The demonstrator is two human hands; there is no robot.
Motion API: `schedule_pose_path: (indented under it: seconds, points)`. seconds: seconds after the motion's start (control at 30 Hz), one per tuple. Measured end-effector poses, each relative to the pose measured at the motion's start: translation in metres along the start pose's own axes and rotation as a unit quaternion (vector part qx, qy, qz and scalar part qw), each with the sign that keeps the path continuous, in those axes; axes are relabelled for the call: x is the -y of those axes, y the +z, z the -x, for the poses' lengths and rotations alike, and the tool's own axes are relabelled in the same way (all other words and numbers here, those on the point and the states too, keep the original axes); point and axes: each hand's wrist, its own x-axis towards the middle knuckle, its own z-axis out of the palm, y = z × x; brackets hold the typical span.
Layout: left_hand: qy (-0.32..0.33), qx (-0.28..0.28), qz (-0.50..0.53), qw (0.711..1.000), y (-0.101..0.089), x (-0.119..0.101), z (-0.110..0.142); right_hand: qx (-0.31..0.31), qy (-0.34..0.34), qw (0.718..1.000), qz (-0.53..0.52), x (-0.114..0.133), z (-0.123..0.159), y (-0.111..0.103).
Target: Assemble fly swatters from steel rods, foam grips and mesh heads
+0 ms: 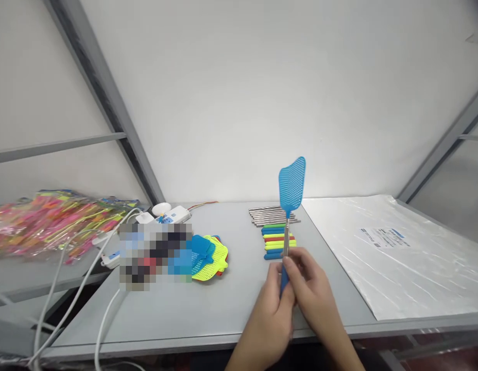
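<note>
A blue fly swatter [292, 186] stands upright above the grey table [208, 309], its mesh head up and its thin metal rod running down into a blue handle. My left hand [270, 309] is wrapped round the blue handle from the left. My right hand [314, 291] pinches the rod and the handle's top from the right. Just behind my hands lies a row of handles [276, 238] in green, blue, yellow and red with metal rods [268, 215] pointing to the back.
A pile of loose swatter heads [208, 256] in blue, yellow and orange lies left of centre. A stack of clear plastic bags [397, 252] covers the right side. Packed colourful swatters [49, 219] lie far left, beside white power strips [173, 214] and cables [72, 299].
</note>
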Motion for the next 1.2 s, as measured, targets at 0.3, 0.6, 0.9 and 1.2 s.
schedule_pose_path:
  seconds: [0.3,0.6,0.9,1.2]
  points:
    - [0.096,0.075,-0.209,0.970,-0.024,-0.006,-0.012,-0.211,0.087,0.929,0.292,-0.004,-0.026,-0.078]
    - [0.151,0.076,-0.361,0.917,-0.019,0.012,-0.019,-0.115,0.176,0.842,0.496,-0.033,-0.059,-0.106]
    - [0.141,0.103,-0.427,0.887,-0.018,0.016,-0.019,-0.090,0.198,0.824,0.523,-0.041,-0.061,-0.103]
    - [0.106,0.075,-0.495,0.859,-0.016,0.023,-0.023,-0.066,0.095,0.824,0.555,0.000,-0.075,-0.089]
